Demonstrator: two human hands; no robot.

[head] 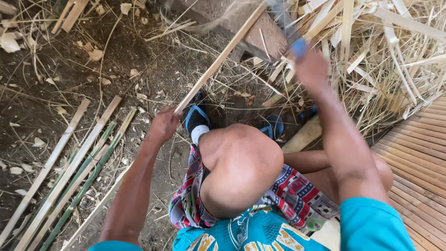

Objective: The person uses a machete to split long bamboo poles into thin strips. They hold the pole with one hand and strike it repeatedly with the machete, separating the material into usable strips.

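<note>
Our bent knee (239, 165) fills the foreground; beyond it our left hand (162, 125) is clamped on a long bamboo strip (218, 60) slanting over the dirt. Our right hand (310, 67) grips a blue-handled blade (290, 30), blurred. We judge it mid-stroke shaving bamboo; steadying the strip comes next.

Bamboo slats (69, 172) on ground at left, shavings heap (381, 51) at right, wooden block (260, 35) ahead between them.

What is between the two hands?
In the head view, a long bamboo strip runs from the left hand up toward the right hand, which grips a blue-handled tool.
</note>
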